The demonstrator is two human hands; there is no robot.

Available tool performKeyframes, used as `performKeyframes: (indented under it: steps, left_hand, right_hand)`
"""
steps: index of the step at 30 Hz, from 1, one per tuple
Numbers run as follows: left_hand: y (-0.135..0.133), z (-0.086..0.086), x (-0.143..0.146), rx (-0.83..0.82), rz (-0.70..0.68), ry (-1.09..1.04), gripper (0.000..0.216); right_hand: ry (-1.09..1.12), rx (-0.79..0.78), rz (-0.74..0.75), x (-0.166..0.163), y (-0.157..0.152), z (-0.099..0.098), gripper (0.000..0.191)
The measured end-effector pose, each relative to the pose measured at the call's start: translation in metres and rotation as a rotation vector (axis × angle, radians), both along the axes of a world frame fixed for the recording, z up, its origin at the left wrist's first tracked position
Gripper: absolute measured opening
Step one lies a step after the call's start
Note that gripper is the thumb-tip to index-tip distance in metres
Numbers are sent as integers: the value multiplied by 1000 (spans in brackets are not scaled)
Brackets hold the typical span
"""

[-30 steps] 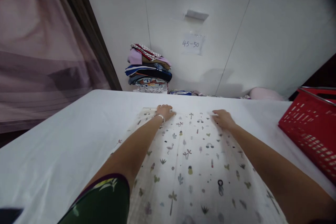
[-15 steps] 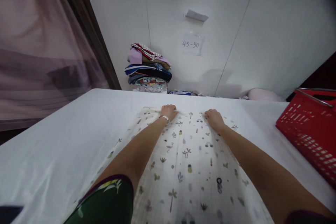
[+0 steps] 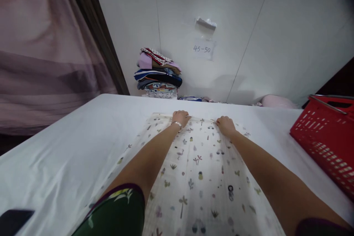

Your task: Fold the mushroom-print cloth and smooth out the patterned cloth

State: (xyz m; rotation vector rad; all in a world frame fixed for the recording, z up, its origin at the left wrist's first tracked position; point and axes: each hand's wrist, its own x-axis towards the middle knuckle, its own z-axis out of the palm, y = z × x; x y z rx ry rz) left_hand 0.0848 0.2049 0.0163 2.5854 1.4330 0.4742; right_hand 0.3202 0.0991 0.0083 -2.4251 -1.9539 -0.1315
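A thin white cloth (image 3: 190,171), printed with palms, pineapples, a flamingo and rainbows, lies spread lengthwise over the white-covered table. My left hand (image 3: 181,118), with a bracelet at its wrist, is closed on the cloth's far edge. To the right, my right hand (image 3: 226,125) pinches the same edge with curled fingers. Between the two hands the edge runs nearly straight, in a narrow raised fold. The cloth's near end passes out of view at the bottom, and my forearms cover parts of its sides.
A red plastic basket (image 3: 325,136) with a metal handle stands at the right. A stack of folded clothes (image 3: 159,75) rises behind the table (image 3: 69,147), against the wall. A pink curtain (image 3: 49,62) hangs on the left. A dark flat object (image 3: 15,221) lies at the lower left.
The view has shifted slightly, bringing more of the dark object into sight. The edge between my hands now looks slightly raised. Both hands stay on the cloth in nearly the same places.
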Motion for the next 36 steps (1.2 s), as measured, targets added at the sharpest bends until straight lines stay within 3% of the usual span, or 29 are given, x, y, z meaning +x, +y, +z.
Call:
performKeyframes:
  steps: [7,14,17,20,23,26,29,36]
  left_hand:
    - [10,7,6,7,97,-11,28]
    - [14,-21,4,-39,173,-1,38]
    - [7,-23,-17,0,100,-5,45]
    - [1,-20,-56,22,75,59,52]
    - [-1,-20,-102,-50,226,158,64]
    - [0,-25,-133,-180,349,220,72]
    - [1,-28,-140,-223,367,233,73]
    - [2,-29,-141,-115,287,266,73]
  right_hand:
    - [29,60,-178,-5,18,2,26]
    - [70,89,-218,-5,19,-16,31]
    - [107,186,-148,-6,7,-18,37]
    - [121,261,40,-8,-11,-23,42]
    - [115,106,129,-10,-28,-32,51]
    - [124,-50,53,-12,-32,-36,57]
    - [130,-108,16,-13,-31,-31,60]
    - [24,-69,-106,26,-66,-30,61]
